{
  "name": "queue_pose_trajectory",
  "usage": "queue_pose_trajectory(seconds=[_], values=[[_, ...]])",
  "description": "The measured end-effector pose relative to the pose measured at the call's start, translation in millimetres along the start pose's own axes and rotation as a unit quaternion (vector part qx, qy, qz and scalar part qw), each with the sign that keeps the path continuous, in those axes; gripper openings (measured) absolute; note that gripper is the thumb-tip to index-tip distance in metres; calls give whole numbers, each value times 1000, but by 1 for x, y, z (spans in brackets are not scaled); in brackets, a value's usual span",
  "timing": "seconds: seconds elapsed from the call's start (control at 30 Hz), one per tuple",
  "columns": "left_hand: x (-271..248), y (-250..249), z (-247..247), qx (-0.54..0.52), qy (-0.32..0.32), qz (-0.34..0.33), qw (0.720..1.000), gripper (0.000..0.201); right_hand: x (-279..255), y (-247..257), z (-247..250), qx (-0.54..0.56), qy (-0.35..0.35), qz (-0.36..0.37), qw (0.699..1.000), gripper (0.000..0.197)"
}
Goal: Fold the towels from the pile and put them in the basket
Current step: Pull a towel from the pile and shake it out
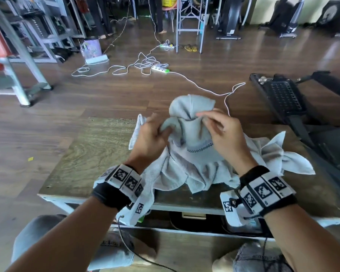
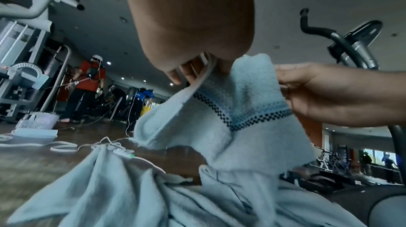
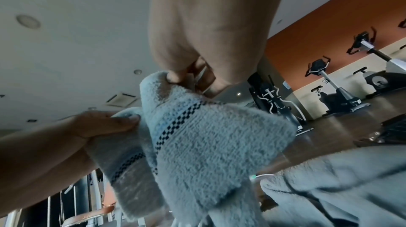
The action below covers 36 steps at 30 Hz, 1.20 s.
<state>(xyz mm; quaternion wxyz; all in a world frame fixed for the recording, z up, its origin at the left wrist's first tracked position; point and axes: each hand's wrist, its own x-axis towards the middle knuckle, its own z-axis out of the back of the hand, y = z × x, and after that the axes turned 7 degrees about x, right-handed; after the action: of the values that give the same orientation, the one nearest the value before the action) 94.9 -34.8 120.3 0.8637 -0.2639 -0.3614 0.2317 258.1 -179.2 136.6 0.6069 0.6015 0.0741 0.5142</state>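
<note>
A pale grey-blue towel with a dark checkered stripe is lifted above a crumpled pile of like towels on the low wooden table. My left hand grips a bunched edge of the towel on its left side. My right hand pinches the upper edge of the towel between thumb and fingers. The two hands sit close together over the pile. No basket shows in any view.
A black exercise machine stands close on the right of the table. White cables and a power strip lie on the wooden floor beyond. A metal frame is at the far left. My knees are below the table's front edge.
</note>
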Motion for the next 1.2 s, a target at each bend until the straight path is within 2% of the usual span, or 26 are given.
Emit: queue_pose_trajectory(seconds=[0.1, 0.17, 0.27, 0.37, 0.43, 0.47, 0.57, 0.67, 0.73, 0.8, 0.87, 0.97, 1.03, 1.1, 1.2], values=[[-10, 0, 22, -5, -5, -4, 1000, 8, 0, -1, 3, -7, 18, -32, 999, 18], [-23, 9, 28, 6, 50, 29, 998, 21, -8, -10, 6, -61, 44, -66, 995, 12], [-43, 28, 25, 44, 177, 77, 980, 30, -26, -26, 11, -154, 103, -167, 968, 15], [-52, 47, 12, 97, 239, 113, 960, 36, -44, -52, 14, -198, 120, -240, 943, 20], [-52, 56, 3, 112, 266, 145, 946, 34, -51, -61, 13, -204, 116, -241, 942, 25], [-52, 57, -1, 125, 270, 142, 944, 33, -53, -66, 11, -201, 114, -222, 947, 27], [-50, 59, -19, 122, 281, 62, 950, 32, -57, -77, 1, -199, 131, -170, 956, 34], [-47, 57, -36, 164, 370, 17, 914, 34, -60, -95, -11, -244, 151, -165, 944, 22], [-49, 60, -48, 191, 408, -22, 893, 43, -61, -92, -20, -237, 201, -188, 932, 23], [-51, 63, -57, 179, 386, -11, 905, 39, -61, -89, -26, -214, 222, -200, 930, 18], [-50, 56, -59, 148, 335, 8, 931, 27, -59, -85, -28, -192, 203, -171, 945, 16], [-35, 48, -54, 84, 285, 4, 955, 18, -40, -69, -27, -143, 171, -112, 968, 12], [-11, 39, -41, 45, 240, 10, 970, 16, -12, -48, -27, -126, 132, -65, 981, 10], [20, 26, -21, 37, 173, 22, 984, 22, 27, -32, -26, -96, 89, -39, 991, 12], [80, 6, 14, 70, 96, 15, 993, 9, 94, -16, -23, -88, 73, -10, 993, 14]])
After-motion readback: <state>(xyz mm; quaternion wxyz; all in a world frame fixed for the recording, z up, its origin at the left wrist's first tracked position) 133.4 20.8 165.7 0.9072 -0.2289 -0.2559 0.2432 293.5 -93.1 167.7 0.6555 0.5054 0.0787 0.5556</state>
